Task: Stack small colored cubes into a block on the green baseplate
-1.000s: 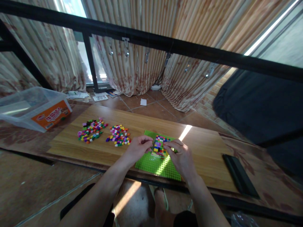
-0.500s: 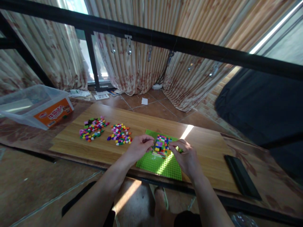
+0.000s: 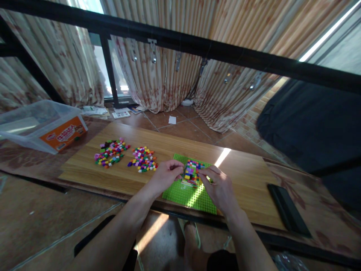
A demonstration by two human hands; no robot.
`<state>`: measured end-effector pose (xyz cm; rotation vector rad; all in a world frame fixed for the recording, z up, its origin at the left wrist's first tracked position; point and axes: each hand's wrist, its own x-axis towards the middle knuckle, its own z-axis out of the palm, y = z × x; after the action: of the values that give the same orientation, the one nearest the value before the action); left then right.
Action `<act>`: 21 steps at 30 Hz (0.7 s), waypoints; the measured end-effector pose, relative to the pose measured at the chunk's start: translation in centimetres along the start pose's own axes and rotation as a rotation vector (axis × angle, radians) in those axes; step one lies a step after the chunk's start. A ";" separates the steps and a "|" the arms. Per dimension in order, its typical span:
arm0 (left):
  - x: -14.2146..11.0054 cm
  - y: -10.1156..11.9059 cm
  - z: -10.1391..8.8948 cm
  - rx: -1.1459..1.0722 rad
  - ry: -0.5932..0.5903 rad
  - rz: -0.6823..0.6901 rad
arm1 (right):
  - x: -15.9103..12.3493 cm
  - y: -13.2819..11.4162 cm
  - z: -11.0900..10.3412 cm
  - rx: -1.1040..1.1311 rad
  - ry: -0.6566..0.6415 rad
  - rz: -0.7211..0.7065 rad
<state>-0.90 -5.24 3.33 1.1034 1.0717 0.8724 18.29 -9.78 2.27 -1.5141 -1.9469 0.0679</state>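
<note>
A multicoloured block of small toy bricks [image 3: 191,174] stands on a green studded baseplate [image 3: 180,195], between my two hands. My left hand [image 3: 170,173] is closed in a pinch at the left side of the brick block; whatever its fingertips hold is too small to make out. From the right, my right hand [image 3: 216,182] reaches to the block's upper right side with thumb and forefinger pressed together. Its fingertips cover part of the bricks, and anything between them is hidden.
Two heaps of loose bricks, one in the middle [image 3: 143,159] and one farther left [image 3: 111,152], lie on the wooden board [image 3: 242,180]. A clear plastic box [image 3: 42,124] with an orange label stands far left. A dark oblong object [image 3: 288,210] lies at the right end.
My right hand drew slightly right, off the brick block, then came back to its upper right side. My left hand stays almost in place. The view has shifted a little.
</note>
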 end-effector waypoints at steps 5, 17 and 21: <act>0.0 -0.1 0.0 0.000 -0.003 0.012 | -0.2 -0.5 0.1 -0.150 -0.010 -0.046; 0.4 -1.5 0.1 0.080 -0.029 0.079 | 0.1 -1.1 0.1 -0.193 -0.039 -0.040; 0.3 -1.2 0.2 0.055 -0.022 0.057 | 0.0 -1.0 0.5 -0.157 -0.053 -0.018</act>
<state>-0.59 -5.33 2.13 1.1915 1.0555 0.8781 17.20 -9.96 2.30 -1.6095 -2.0485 -0.0546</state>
